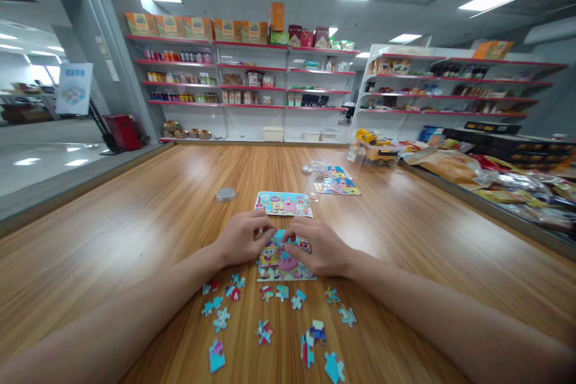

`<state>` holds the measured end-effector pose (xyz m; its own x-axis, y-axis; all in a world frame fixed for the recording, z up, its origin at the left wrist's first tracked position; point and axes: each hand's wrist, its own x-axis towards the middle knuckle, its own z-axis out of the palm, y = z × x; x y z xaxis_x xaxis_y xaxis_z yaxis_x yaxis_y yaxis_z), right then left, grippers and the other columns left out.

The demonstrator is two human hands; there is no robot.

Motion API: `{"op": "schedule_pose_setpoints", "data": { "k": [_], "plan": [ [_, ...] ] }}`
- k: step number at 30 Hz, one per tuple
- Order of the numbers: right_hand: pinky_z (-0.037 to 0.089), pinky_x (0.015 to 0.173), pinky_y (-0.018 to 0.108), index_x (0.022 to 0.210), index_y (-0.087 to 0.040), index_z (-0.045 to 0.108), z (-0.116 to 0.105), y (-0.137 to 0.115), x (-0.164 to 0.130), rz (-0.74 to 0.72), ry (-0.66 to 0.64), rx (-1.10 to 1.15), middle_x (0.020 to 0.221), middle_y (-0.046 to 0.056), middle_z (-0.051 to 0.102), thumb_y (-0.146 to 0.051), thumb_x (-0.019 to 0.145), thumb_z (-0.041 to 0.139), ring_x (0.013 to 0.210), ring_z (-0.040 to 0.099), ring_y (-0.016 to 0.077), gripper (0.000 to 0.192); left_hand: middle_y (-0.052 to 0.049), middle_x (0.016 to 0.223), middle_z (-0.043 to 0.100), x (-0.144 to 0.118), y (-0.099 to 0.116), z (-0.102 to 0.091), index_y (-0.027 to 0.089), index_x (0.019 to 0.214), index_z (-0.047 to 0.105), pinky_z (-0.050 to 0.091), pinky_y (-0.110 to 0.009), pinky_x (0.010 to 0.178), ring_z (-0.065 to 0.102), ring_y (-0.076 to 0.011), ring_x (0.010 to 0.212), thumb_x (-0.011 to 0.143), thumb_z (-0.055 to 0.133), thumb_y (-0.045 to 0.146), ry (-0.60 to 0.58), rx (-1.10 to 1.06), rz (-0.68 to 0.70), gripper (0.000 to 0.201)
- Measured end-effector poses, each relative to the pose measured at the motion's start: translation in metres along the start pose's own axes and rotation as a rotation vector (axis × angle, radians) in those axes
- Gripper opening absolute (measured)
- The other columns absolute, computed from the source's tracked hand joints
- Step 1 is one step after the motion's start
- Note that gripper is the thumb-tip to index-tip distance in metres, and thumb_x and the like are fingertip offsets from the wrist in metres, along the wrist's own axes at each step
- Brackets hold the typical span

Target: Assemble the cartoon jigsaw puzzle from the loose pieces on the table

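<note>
Cardboard, by the look of it: loose blue, pink and yellow jigsaw pieces [270,318] scattered flat on the wood-grain tabletop [135,222], nearest me. I'd judge them light, thin, stiff enough to pinch, easy to bend at the tabs; best taken by the edges with fingertips, or slid, since flat pieces resist lifting.

Just beyond, the partly assembled colourful cartoon jigsaw [284,263] lies flat at centre. Left hand [243,237] and right hand [317,246] both rest on its far edge, fingers curled and pressing down, fingertips nearly meeting. Can't tell whether either grip has a piece pinched; nothing lifted.

Behind the hands: printed cartoon reference card [283,203], flat. Left of it a round silver metal lid [225,194]. Further right, a clear plastic jar [318,172], open; contents not discernible, next to two more colourful puzzle sheets [337,183].

Far right edge: clear bin holding a yellow toy truck [378,150], bagged snacks [495,177] beside. Stocked white shelves [279,84] at back.
</note>
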<state>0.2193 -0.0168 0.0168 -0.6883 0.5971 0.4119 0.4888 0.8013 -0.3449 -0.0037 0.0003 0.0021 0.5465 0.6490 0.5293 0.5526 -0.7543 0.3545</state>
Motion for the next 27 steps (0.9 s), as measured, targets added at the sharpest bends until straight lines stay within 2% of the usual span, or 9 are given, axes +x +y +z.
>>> {"op": "schedule_pose_setpoints", "data": {
  "k": [3,5,7,13,16,21,24,27],
  "plan": [
    [0.045,0.075,0.030,0.095,-0.019,0.066,-0.001,0.005,-0.003,0.016,-0.032,-0.007,0.090,0.005,0.062,-0.035,0.081,0.067,0.085,0.059,0.0188,0.022,-0.008,0.103,0.062,-0.001,0.003,-0.004,0.019,0.096,0.069,0.046,-0.032,0.084,0.058,-0.0200,0.095,0.085,0.054,0.021,-0.107,-0.008,0.159,0.018],
    [0.045,0.074,0.029,0.094,-0.019,0.067,0.001,0.005,-0.006,0.019,-0.053,-0.006,0.091,0.005,0.061,-0.038,0.080,0.069,0.084,0.059,0.0183,0.024,-0.009,0.119,0.059,-0.001,0.004,-0.004,0.020,0.106,0.067,0.040,-0.039,0.101,0.052,-0.0240,0.115,0.085,0.055,0.020,-0.167,-0.031,0.238,0.024],
    [0.045,0.074,0.028,0.093,-0.019,0.066,0.003,0.004,-0.007,0.023,-0.054,0.001,0.092,0.005,0.061,-0.034,0.081,0.067,0.083,0.059,0.0174,0.019,-0.009,0.122,0.059,0.001,0.004,-0.005,0.020,0.110,0.065,0.035,-0.042,0.108,0.049,-0.0244,0.120,0.086,0.055,0.020,-0.204,-0.066,0.262,0.026],
    [0.043,0.070,0.027,0.085,-0.018,0.065,0.004,0.001,-0.006,0.073,0.014,0.100,0.083,0.002,0.064,-0.026,0.076,0.069,0.076,0.058,0.0154,0.013,-0.009,0.118,0.062,0.002,0.002,-0.006,0.019,0.109,0.065,0.036,-0.044,0.108,0.053,-0.0240,0.115,0.084,0.056,0.016,-0.237,-0.126,0.249,0.027],
    [0.039,0.061,0.024,0.079,-0.016,0.065,0.005,0.005,-0.004,0.178,0.110,0.189,0.072,0.001,0.062,-0.020,0.078,0.064,0.064,0.053,0.0118,0.004,-0.009,0.118,0.061,0.001,-0.001,-0.006,0.018,0.109,0.065,0.037,-0.045,0.107,0.053,-0.0243,0.116,0.082,0.057,0.015,-0.242,-0.145,0.249,0.028],
    [0.035,0.052,0.023,0.077,-0.015,0.065,0.008,0.021,-0.001,0.380,0.277,0.282,0.064,0.000,0.059,-0.025,0.079,0.064,0.054,0.047,0.0096,0.010,-0.008,0.118,0.062,0.001,-0.003,-0.007,0.020,0.107,0.066,0.036,-0.047,0.108,0.053,-0.0244,0.116,0.081,0.058,0.015,-0.250,-0.173,0.258,0.028],
    [0.039,0.054,0.023,0.079,-0.015,0.066,0.010,0.028,0.002,0.418,0.292,0.365,0.067,0.001,0.063,-0.026,0.078,0.066,0.058,0.052,0.0109,0.012,-0.007,0.123,0.061,0.001,-0.001,-0.009,0.023,0.119,0.062,0.034,-0.048,0.109,0.049,-0.0246,0.121,0.082,0.058,0.015,-0.241,-0.170,0.274,0.038],
    [0.045,0.061,0.026,0.080,-0.016,0.068,0.010,0.030,0.003,0.418,0.277,0.440,0.072,0.003,0.067,-0.028,0.078,0.066,0.065,0.059,0.0139,0.012,-0.008,0.136,0.052,-0.001,-0.002,-0.007,0.024,0.135,0.049,0.036,-0.048,0.109,0.040,-0.0262,0.132,0.083,0.059,0.017,-0.212,-0.174,0.239,0.054]
  ]
}}
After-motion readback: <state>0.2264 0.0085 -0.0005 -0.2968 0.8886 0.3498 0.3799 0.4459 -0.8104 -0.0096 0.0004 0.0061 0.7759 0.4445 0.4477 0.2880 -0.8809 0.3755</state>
